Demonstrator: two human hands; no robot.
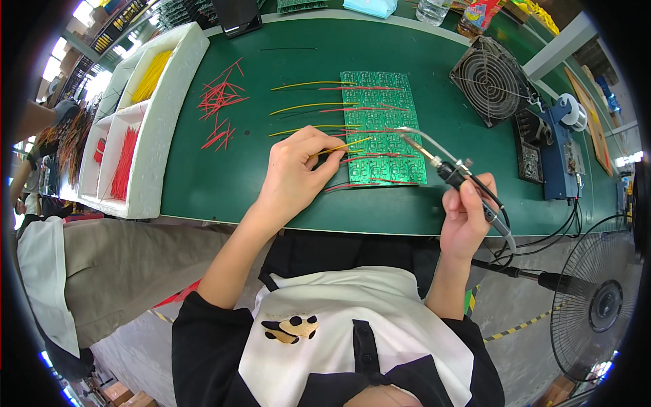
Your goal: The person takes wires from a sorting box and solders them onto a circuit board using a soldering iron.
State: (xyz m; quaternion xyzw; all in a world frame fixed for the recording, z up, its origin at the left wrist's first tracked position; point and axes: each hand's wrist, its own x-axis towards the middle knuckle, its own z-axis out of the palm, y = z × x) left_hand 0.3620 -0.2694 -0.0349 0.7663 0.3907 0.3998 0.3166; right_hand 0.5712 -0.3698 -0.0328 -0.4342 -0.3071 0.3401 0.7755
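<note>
Shirt [339,292], yellow wire [356,142] pinched between left fingers [327,142], soldering iron [449,174] clamped in right fingers [469,197]

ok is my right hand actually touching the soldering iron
Touching: the head view plainly shows the right hand closed around the soldering iron.

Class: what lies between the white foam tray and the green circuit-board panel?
The head view shows loose red wires, the left hand, yellow wires and black wires.

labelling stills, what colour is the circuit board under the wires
The circuit board is green, clearest in the head view.
</note>
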